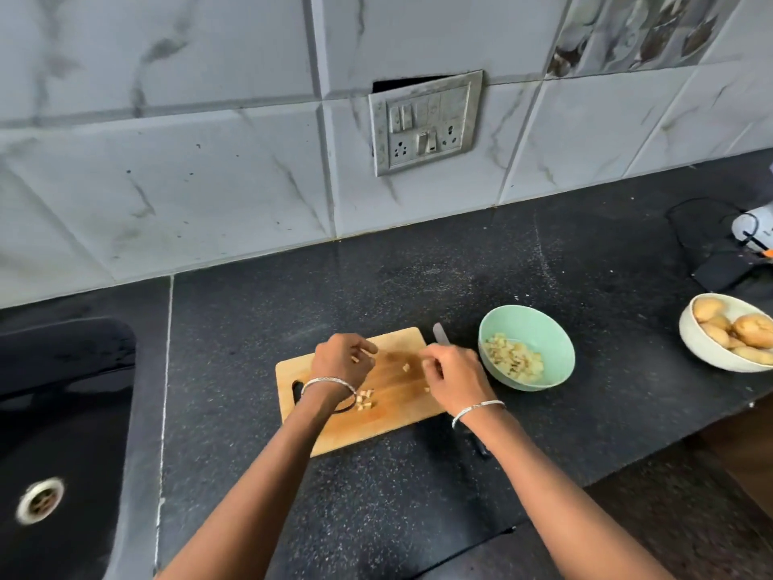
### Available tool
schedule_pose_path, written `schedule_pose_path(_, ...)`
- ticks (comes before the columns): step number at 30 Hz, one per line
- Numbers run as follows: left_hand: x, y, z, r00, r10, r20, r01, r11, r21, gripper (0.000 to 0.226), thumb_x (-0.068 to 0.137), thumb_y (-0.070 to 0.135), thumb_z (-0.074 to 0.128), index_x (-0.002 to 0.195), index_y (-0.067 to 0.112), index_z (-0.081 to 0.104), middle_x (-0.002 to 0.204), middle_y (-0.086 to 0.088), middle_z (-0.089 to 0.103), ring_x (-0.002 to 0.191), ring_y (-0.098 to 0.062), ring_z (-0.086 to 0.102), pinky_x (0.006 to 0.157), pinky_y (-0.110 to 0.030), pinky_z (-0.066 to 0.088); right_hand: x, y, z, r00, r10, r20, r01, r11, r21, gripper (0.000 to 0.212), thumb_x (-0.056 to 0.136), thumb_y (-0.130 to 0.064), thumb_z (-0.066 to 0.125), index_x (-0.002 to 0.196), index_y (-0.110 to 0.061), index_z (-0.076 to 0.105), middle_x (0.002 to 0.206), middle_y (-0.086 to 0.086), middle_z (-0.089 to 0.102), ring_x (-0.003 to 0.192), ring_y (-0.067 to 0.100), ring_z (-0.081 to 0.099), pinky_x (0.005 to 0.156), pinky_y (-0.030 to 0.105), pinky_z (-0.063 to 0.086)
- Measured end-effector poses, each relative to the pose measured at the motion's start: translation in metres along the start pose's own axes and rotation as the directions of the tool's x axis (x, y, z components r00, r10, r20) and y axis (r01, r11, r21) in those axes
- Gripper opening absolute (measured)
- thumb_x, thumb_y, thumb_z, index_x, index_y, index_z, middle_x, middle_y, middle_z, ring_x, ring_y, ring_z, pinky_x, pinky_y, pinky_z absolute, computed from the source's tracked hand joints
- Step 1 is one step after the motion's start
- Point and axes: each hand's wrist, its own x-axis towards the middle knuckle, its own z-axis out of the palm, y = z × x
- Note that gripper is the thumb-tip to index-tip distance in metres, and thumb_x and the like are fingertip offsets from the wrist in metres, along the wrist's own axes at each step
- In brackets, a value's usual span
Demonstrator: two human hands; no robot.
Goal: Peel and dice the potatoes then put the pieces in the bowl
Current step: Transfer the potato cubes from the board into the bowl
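Green bowl [558,343]: diced potato [513,358]. White bowl [699,349]: whole potatoes [751,328]. Loose dice [364,399] on cutting board [397,412]. Left hand [341,364] curled, pinching a potato cube [354,359]. Right hand [454,374] curled over board edge, can't tell if it holds anything. Knife [438,332] under it.

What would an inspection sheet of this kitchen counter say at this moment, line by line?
Surface: dark speckled counter; wooden cutting board lies on it.
Job's things: a few potato pieces lie on the board; green bowl right of it holds diced potato; white bowl at far right holds whole potatoes; knife lies between board and green bowl, partly under the right arm.
Clutter: dark flat object beside a white appliance.
Hands: left hand holds potato pieces in curled fingers; right hand over the board's right edge, grip unclear.
Cables: black cable loops by that appliance.
Surroundings: tiled wall with switch panel; black sink at left.
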Motion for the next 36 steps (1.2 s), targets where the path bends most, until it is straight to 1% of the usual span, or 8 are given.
schedule_pose_path(2,-0.011,-0.02,-0.015,0.996,-0.087,-0.032,0.088,0.995,0.046,0.012,0.082,0.012,0.07,0.088,0.022,0.074,0.087,0.001,0.072,0.077,-0.018,0.068,0.076,-0.036,0.058,0.002,-0.007,0.019,0.991,-0.028,0.13,0.034,0.999,-0.042,0.033,0.098,-0.026,0.051,0.128,-0.014,0.058,0.127,0.003,0.061,0.119,0.021,0.054,0.103,0.031,0.039)
schedule_pose_path(4,-0.02,-0.038,-0.028,0.982,-0.174,-0.075,0.181,0.978,0.107,0.011,0.081,0.015,0.073,0.088,0.023,0.074,0.088,0.0,0.072,0.086,-0.021,0.067,0.082,-0.034,0.054,0.001,-0.012,0.038,0.973,0.008,0.231,0.006,0.998,-0.061,0.053,0.101,-0.034,0.046,0.147,-0.01,0.036,0.154,0.007,0.034,0.142,0.022,0.031,0.115,0.032,0.024)
schedule_pose_path(6,-0.029,-0.051,-0.038,0.965,-0.241,-0.105,0.256,0.953,0.161,0.012,0.081,0.015,0.073,0.088,0.024,0.075,0.091,-0.001,0.073,0.092,-0.023,0.066,0.083,-0.032,0.052,-0.003,-0.018,0.056,0.964,0.041,0.264,-0.016,0.995,-0.098,0.063,0.103,-0.038,0.04,0.154,-0.007,0.018,0.162,0.011,0.01,0.149,0.022,0.008,0.12,0.034,0.013)
schedule_pose_path(8,-0.036,-0.06,-0.042,0.954,-0.271,-0.126,0.292,0.935,0.203,0.014,0.081,0.013,0.07,0.083,0.025,0.076,0.089,-0.001,0.073,0.09,-0.024,0.066,0.078,-0.03,0.051,-0.009,-0.024,0.07,0.971,0.011,0.237,0.02,0.992,-0.127,0.062,0.104,-0.037,0.036,0.154,-0.006,0.015,0.162,0.013,0.004,0.15,0.024,0.001,0.121,0.035,0.008)
schedule_pose_path(16,-0.045,-0.078,-0.039,0.962,-0.228,-0.152,0.266,0.913,0.31,0.01,0.081,0.019,0.072,0.087,0.025,0.076,0.099,-0.006,0.07,0.092,-0.027,0.064,0.079,-0.034,0.049,-0.017,-0.054,0.101,0.944,-0.278,0.176,0.291,0.955,-0.055,0.045,0.101,-0.019,0.047,0.144,-0.009,0.042,0.153,0.009,0.036,0.145,0.022,0.026,0.116,0.034,0.031)
schedule_pose_path(22,-0.046,-0.078,-0.032,0.975,-0.172,-0.141,0.212,0.908,0.362,0.012,0.08,0.011,0.066,0.075,0.02,0.072,0.095,-0.007,0.062,0.086,-0.031,0.062,0.065,-0.03,0.041,-0.025,-0.041,0.106,0.901,-0.4,0.171,0.427,0.888,-0.169,0.035,0.084,0.006,0.062,0.117,-0.005,0.067,0.13,0.011,0.061,0.129,0.023,0.051,0.095,0.038,0.053)
schedule_pose_path(31,-0.037,-0.08,-0.026,0.991,-0.122,-0.054,0.133,0.886,0.443,0.016,0.086,0.01,0.049,0.08,0.003,0.062,0.096,-0.012,0.056,0.079,-0.035,0.061,0.065,-0.037,0.049,-0.014,-0.014,0.06,0.971,-0.237,-0.04,0.233,0.968,-0.09,0.015,0.089,-0.008,0.065,0.1,-0.01,0.074,0.1,0.001,0.069,0.096,0.018,0.061,0.085,0.024,0.048)
schedule_pose_path(36,-0.037,-0.078,-0.026,0.983,-0.125,-0.133,0.165,0.919,0.357,0.019,0.087,0.011,0.05,0.074,0.001,0.06,0.096,-0.015,0.055,0.079,-0.039,0.061,0.064,-0.036,0.045,-0.019,-0.01,0.049,0.99,-0.121,0.074,0.129,0.984,-0.126,0.033,0.09,-0.022,0.066,0.122,-0.016,0.063,0.123,-0.001,0.06,0.115,0.017,0.056,0.099,0.026,0.041)
